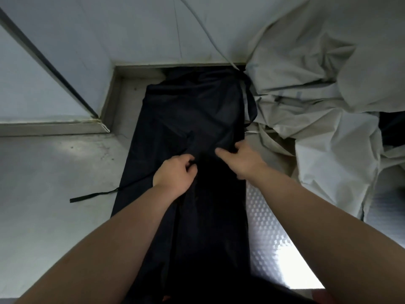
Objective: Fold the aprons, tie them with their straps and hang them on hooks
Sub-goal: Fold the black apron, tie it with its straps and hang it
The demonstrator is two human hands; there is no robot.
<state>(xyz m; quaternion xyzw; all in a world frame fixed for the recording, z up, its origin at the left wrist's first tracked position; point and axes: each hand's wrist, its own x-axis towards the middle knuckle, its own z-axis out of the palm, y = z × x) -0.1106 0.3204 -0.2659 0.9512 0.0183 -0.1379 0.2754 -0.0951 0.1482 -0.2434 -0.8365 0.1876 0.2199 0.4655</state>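
Dark apron (pixel 192 110) lies lengthwise on the table (pixel 54 172), left of the pale cloth pile (pixel 317 95); my left hand (pixel 175 172) and right hand (pixel 243 156) each pinch its middle. Folding seems underway; tying, hanging remain

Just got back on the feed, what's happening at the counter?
A person has a dark apron laid lengthwise on the steel counter. The left hand and right hand both pinch its fabric near the middle. One strap trails loose to the left. A heap of pale fabric lies on the right.
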